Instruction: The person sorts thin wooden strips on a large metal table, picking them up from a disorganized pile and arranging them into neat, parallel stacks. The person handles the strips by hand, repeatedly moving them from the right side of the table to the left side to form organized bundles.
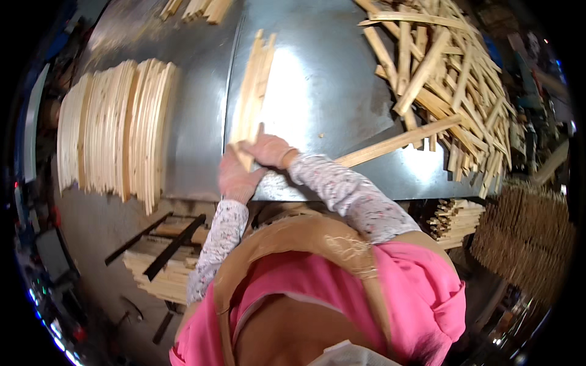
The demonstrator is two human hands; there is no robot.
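Note:
Near the front edge of a dark metal table [201, 116], my two hands come together at the near end of a small bundle of pale wooden strips [253, 85]. The strips lie lengthwise, pointing away from me, and their far ends are uneven. My left hand [237, 177] is closed round the near end from the left. My right hand [268, 150] grips the same end from the right, with a finger along the side of the strips. Both hands seem to wear thin pinkish gloves. The fingertips partly hide the near ends.
A neat row of wooden strips [116, 128] stands at the table's left. A loose heap of strips [452, 79] covers the right, with one strip [403, 140] reaching toward my right sleeve. More strips [198, 9] lie at the far edge. Stacked wood [162, 262] sits below left.

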